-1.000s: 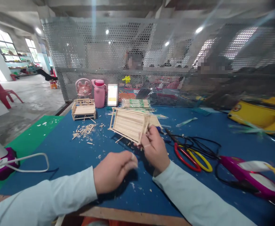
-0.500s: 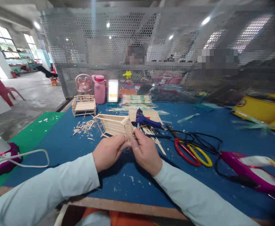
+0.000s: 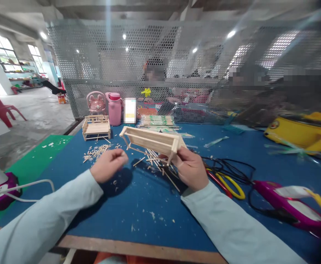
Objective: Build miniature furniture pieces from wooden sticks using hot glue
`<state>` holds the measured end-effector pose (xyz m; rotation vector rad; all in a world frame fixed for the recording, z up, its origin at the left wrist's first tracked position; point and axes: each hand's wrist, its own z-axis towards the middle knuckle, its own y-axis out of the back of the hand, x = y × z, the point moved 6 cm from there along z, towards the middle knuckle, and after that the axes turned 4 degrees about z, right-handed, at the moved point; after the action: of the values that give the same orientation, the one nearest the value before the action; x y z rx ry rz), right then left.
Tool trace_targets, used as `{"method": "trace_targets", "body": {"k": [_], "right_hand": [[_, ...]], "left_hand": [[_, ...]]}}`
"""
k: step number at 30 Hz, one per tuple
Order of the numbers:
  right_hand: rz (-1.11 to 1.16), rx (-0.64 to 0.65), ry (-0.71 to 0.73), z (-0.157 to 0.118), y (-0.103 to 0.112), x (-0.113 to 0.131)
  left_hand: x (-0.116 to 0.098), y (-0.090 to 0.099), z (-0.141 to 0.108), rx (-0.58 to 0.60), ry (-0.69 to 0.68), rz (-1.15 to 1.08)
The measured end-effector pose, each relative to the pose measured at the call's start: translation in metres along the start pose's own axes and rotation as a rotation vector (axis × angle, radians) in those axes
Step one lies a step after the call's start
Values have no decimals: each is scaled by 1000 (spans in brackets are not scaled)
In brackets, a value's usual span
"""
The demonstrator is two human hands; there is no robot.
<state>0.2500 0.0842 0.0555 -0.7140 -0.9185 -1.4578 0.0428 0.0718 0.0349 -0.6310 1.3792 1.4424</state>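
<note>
The right hand point(image 3: 192, 169) holds a wooden frame point(image 3: 149, 142), already joined; the left hand point(image 3: 108, 165) is curled, content unclear; loose sticks point(image 3: 157, 164) lie unused.

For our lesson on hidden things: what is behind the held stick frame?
Wrapped sticks show beyond the stick frame, loose sticks below its lower edge; whatever it covers is hidden.

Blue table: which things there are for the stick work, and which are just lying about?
Seems part of the job:
stick frame in the right hand
loose stick bits
bundled sticks

Probably just lying about:
pink bottle
plastic strip
yellow thing, hard to name
</note>
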Motion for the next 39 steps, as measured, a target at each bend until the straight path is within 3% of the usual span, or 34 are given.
{"method": "trace_targets", "body": {"k": [2, 4, 6, 9, 14, 17, 19, 21, 24, 27, 29, 31, 34, 39], "right_hand": [[3, 13, 28, -1, 0, 3], [8, 54, 40, -2, -3, 4], [-5, 99, 53, -3, -7, 3], [-48, 156, 79, -5, -10, 1], [-271, 231, 289, -4, -7, 6], [-492, 277, 459, -6, -8, 15], [-588, 333, 487, -8, -13, 19], [-603, 387, 430, -10, -18, 20], [-470, 443, 215, -9, -18, 14], [-379, 308, 85, 1, 5, 5], [-556, 134, 131, 10, 29, 1], [-900, 69, 144, 18, 45, -8], [-1257, 140, 23, 24, 54, -33], [-1331, 204, -53, 31, 49, -56]], "left_hand": [[15, 25, 8, -153, 164, -173], [17, 36, 10, -248, 146, -347], [14, 30, 10, -201, 116, -512], [8, 11, 5, -32, 172, -701], [-1, 3, -3, 145, 166, -740], [4, 6, -1, 131, 176, -681], [8, 8, 1, 84, 171, -712], [11, 9, 4, 57, 169, -780], [17, 14, 8, 21, 173, -858], [28, 27, 12, -108, 222, -915], [36, 34, 14, -192, 263, -952], [40, 36, 16, -212, 282, -983], [42, 33, 17, -185, 314, -1006], [42, 28, 14, -178, 367, -1020]]}}
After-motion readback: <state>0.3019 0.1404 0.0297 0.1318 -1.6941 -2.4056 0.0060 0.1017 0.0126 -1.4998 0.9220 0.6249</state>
